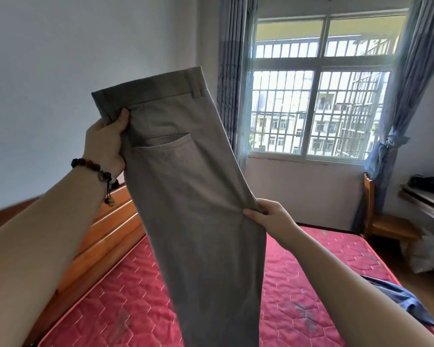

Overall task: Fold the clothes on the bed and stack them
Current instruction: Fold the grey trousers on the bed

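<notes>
Hanging limp and light over the bed (311, 284), the trousers (193, 196) are pinched by the left hand (105, 144) at the waistband and the right hand (271, 219) at the seam.

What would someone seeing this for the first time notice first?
The grey trousers held up in mid-air fill the centre: the left hand pinches them by the waistband, the right hand grips the edge lower down. Beneath them lies the red quilted mattress, with the bright barred window behind.
</notes>
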`<state>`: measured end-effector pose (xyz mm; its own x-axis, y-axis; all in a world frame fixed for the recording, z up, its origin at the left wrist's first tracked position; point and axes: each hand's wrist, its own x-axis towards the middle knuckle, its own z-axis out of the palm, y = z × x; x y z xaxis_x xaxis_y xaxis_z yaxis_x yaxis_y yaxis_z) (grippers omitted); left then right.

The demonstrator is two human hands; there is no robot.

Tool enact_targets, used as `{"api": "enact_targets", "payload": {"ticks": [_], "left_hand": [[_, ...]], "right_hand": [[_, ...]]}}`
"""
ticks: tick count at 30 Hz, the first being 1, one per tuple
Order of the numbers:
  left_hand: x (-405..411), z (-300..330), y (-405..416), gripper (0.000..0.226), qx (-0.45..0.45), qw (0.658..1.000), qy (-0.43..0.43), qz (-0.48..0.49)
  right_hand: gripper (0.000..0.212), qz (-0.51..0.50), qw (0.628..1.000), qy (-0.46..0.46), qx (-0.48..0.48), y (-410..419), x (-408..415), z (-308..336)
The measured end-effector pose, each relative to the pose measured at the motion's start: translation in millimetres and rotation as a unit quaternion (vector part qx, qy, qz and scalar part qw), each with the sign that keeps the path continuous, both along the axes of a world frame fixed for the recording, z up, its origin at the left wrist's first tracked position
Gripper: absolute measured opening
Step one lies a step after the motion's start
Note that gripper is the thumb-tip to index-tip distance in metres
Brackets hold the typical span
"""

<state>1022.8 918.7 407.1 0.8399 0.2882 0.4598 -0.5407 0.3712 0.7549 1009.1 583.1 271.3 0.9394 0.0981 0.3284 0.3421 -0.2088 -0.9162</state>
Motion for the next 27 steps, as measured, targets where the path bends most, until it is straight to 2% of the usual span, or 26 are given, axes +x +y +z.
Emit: {"api": "enact_targets", "payload": {"ticks": [3,6,8,11,14,16,20,23,25,27], "left_hand": [[0,-5,12,0.036,-0.010,1.000,0.002,0.001],[0,-5,10,0.037,-0.012,1.000,0.001,-0.005],[-2,-4,3,0.032,-0.004,1.000,-0.001,-0.011],[-4,-2,-6,0.028,0.003,1.000,-0.007,-0.023],[-6,0,0,0.026,0.015,0.999,-0.016,-0.025],[-7,3,16,0.023,0.026,0.999,-0.029,-0.012],[-6,6,55,0.014,0.055,0.998,-0.042,0.011],[-4,0,74,0.011,0.066,0.997,-0.033,0.010],[-2,-5,83,0.010,0.063,0.998,-0.021,0.011],[-1,-12,89,0.010,0.053,0.998,-0.014,0.014]], "right_hand": [[0.034,-0.041,0.997,0.058,0.002,0,-3,-9],[0.049,-0.038,0.980,0.196,0.009,4,-10,-26],[0.057,-0.007,0.958,0.274,0.084,16,-13,-36],[0.065,0.084,0.913,0.314,0.244,34,-12,-45],[0.050,0.142,0.883,0.314,0.319,46,-12,-42],[0.036,0.141,0.889,0.293,0.323,48,-11,-38],[0.032,0.132,0.908,0.240,0.318,44,-9,-30],[0.030,0.165,0.921,0.201,0.290,47,-10,-18],[0.031,0.143,0.942,0.167,0.256,49,-9,-10],[0.024,0.068,0.985,0.100,0.124,49,-10,0]]}}
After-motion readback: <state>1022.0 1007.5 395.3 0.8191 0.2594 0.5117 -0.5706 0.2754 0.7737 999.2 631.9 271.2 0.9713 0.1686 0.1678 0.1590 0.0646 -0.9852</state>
